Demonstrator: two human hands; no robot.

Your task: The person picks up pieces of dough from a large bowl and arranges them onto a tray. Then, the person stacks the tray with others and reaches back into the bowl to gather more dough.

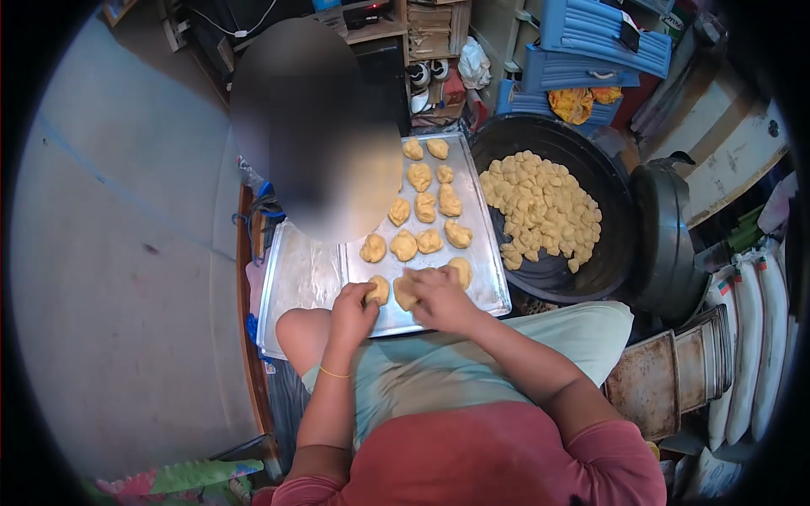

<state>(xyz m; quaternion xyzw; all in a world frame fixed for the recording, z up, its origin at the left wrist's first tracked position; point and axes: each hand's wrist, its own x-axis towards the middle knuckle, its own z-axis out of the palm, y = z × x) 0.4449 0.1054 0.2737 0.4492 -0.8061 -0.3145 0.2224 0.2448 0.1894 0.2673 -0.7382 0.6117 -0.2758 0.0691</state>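
In the head view, both hands work at the near edge of the metal tray (312, 274). The left hand (353, 310) has its fingers curled shut on the left dough piece (380, 289), which lies just past its fingertips, toward the tray's middle. The right hand (440, 299) is cupped and closed over the right dough piece (404, 295), which shows on its thumb side. The two pieces lie just beside each other, between the hands. Rows of dough (424, 207) run to the tray's far edge, and a black basin (620, 228) of dough lumps stands off its right edge.
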